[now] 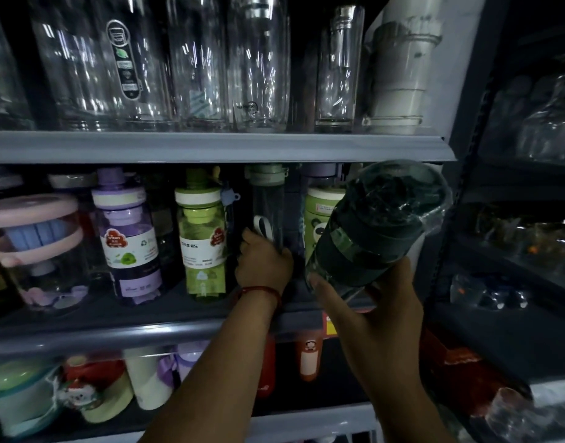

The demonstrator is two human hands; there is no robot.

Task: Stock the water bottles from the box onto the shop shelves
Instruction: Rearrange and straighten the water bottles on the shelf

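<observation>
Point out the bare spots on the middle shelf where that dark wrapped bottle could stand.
The likeliest room is the dark gap on the middle shelf between the smoky bottle, which the left hand grips, and the panda bottle. The right hand holds the dark wrapped bottle in front. Leftward, bottles stand close together.

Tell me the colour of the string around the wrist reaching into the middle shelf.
Red, a thin band on the left hand's wrist, seen clearly in the head view.
</observation>
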